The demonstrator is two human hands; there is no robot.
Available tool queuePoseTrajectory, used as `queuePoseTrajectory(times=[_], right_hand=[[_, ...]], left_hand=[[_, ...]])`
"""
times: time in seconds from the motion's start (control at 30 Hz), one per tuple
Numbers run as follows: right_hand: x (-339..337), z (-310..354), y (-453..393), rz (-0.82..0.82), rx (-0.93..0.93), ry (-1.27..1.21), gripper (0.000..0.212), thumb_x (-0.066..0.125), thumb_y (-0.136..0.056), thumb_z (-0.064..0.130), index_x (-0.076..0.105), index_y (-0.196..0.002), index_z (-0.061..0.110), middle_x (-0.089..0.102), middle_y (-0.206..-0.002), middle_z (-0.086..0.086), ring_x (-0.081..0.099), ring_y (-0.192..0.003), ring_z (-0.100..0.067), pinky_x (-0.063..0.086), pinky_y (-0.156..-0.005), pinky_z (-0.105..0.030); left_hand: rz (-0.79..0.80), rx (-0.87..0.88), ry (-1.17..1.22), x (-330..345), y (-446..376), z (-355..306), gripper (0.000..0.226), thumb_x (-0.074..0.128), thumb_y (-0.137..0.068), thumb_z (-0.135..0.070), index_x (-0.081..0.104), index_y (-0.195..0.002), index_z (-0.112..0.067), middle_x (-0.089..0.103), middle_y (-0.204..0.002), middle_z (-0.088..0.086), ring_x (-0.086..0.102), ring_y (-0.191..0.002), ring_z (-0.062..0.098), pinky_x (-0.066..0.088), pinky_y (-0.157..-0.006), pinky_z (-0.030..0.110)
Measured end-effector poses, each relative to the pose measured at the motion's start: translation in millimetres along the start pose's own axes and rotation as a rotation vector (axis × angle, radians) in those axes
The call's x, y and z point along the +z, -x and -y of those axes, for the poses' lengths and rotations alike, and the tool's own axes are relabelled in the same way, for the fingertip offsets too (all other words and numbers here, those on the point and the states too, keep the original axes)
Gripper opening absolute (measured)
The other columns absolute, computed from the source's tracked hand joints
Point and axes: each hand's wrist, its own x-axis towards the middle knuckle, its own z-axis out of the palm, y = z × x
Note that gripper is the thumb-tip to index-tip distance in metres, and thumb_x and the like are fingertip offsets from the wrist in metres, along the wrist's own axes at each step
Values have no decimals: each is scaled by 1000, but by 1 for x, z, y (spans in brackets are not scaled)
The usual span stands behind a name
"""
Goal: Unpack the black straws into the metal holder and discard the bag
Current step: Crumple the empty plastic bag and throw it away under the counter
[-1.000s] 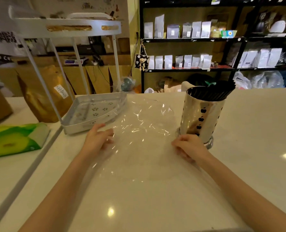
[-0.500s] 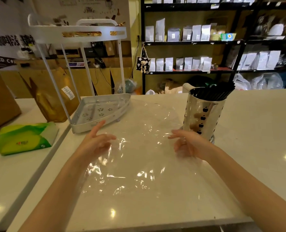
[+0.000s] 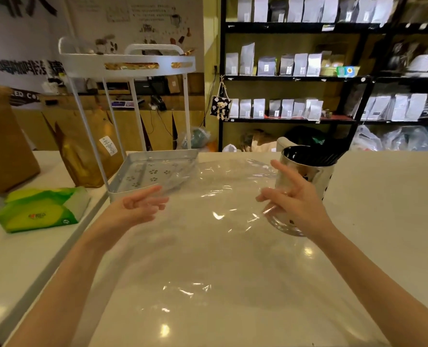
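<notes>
A large clear plastic bag (image 3: 215, 221) hangs stretched between my two raised hands above the white counter. My left hand (image 3: 139, 207) pinches its left edge with thumb and fingers. My right hand (image 3: 291, 199) pinches the right edge, two fingers pointing up. Just behind my right hand stands the shiny metal holder (image 3: 315, 176) with punched holes. Black straws (image 3: 315, 156) fill it and lean to the right. My right hand and the bag cover the holder's lower left part.
A white two-tier rack (image 3: 155, 169) stands at the counter's left, its lower tray touching the bag's far edge. A gold pouch (image 3: 82, 156), a brown bag (image 3: 5, 144) and a green tissue pack (image 3: 41, 209) lie on the adjoining left counter. Black shelves with pouches (image 3: 295, 68) stand behind.
Both hands have lifted off the counter, raising the clear bag and holding it spread between them. My view has tilted up and moved closer.
</notes>
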Motion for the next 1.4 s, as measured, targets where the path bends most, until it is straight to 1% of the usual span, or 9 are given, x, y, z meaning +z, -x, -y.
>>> queuePoseTrajectory(times=[0.13,0.27,0.5,0.7,0.83,1.0,1.2,1.3,1.4], right_hand=[[-7,14,2,-12,-76,56,22,61,-84,4,67,-105,4,72,-60,6,66,-51,-7,53,-53,-14],[-13,26,0,42,-104,69,16,63,-82,7,70,-97,10,75,-69,9,66,-57,-5,51,-56,-13],[-22,46,-6,85,-182,288,17,75,-72,9,74,-87,18,74,-76,11,68,-70,5,46,-62,-3],[-21,54,-13,-94,-293,830,7,72,-76,27,74,-83,27,56,-101,1,43,-102,-15,34,-84,-27],[-11,67,-5,111,-512,1193,23,68,-77,37,69,-99,29,47,-136,6,27,-127,-20,27,-104,-36],[20,80,-12,337,-524,921,22,62,-85,30,67,-105,24,67,-97,8,57,-87,-6,47,-80,-23],[1,103,-17,349,-284,306,12,66,-80,8,72,-90,12,73,-70,4,68,-66,-6,52,-54,-15],[-6,96,-20,271,-100,-76,11,65,-78,6,71,-87,10,74,-73,-2,68,-64,-11,52,-50,-21],[2,76,-24,227,123,-231,10,62,-82,8,69,-89,9,74,-72,-1,68,-59,-8,51,-49,-18]], left_hand=[[-95,60,61,2,5,-16,78,78,-47,-57,59,-115,-26,73,-103,-7,67,-99,13,49,-81,29],[-209,180,-60,6,10,-30,29,68,-70,-32,66,-100,-29,75,-90,-13,67,-94,3,44,-90,26],[-360,335,-380,1,24,-65,17,70,-72,-14,71,-86,-23,74,-75,-14,70,-76,11,50,-60,9],[-504,498,-716,6,24,-94,18,72,-67,-22,66,-83,-26,47,-84,-3,43,-76,7,39,-64,13],[-353,551,-753,7,22,-112,10,69,-67,-29,64,-72,-35,49,-93,-18,46,-89,2,35,-75,11],[-204,692,-737,23,20,-128,19,57,-63,-50,62,-78,-42,60,-88,-22,59,-84,-7,46,-77,9],[-287,423,21,-5,3,-104,68,31,-79,-65,52,-123,-17,62,-113,-6,55,-109,12,35,-104,38],[-39,148,494,-15,1,-70,88,19,-79,-74,52,-124,-6,57,-128,13,50,-120,29,19,-114,50],[416,-20,780,-1,6,-47,110,40,-63,-82,36,-136,0,45,-138,24,43,-128,38,30,-110,46]])
